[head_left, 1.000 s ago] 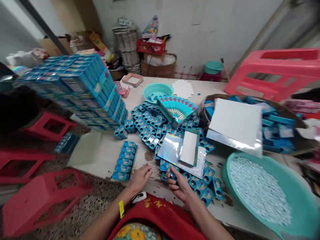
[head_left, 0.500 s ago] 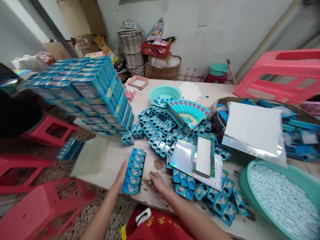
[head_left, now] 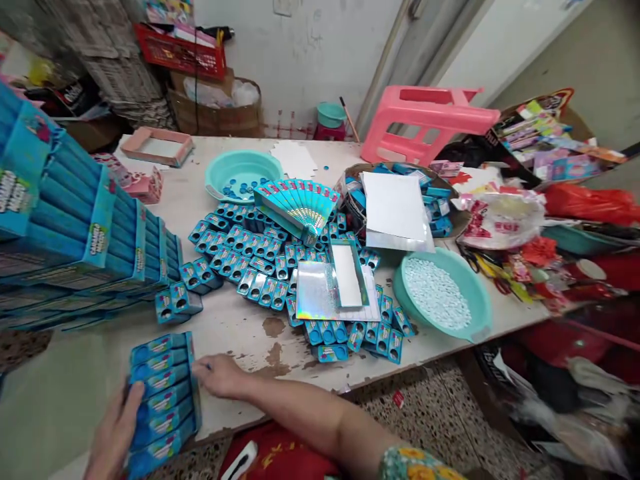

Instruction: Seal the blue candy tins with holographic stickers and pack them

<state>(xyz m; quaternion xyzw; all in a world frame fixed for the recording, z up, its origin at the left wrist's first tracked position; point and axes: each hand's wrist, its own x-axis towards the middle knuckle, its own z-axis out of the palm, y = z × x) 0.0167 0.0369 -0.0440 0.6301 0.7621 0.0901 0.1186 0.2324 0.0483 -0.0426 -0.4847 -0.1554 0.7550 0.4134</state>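
Observation:
A row of several small blue boxes [head_left: 163, 393] lies side by side at the table's near left edge. My left hand [head_left: 113, 437] presses flat against the row's left side, fingers stretched out. My right hand [head_left: 220, 375] rests against the row's right side, its fingers curled on the tabletop. Neither hand lifts anything. A spread of many open blue boxes [head_left: 260, 257] covers the middle of the table, with a holographic sheet [head_left: 320, 293] and a white card [head_left: 347, 275] lying on top.
Tall stacks of blue cartons [head_left: 75, 227] stand at the left. A teal basin of white pellets [head_left: 443, 293] sits near the right edge, a smaller teal bowl [head_left: 243, 175] farther back. A pink stool [head_left: 425, 120] and cluttered bags lie at the right.
My head has turned right and dropped, so the scene shifted left. Both hands moved from the box pile to either side of the row of boxes and stay clamped on it.

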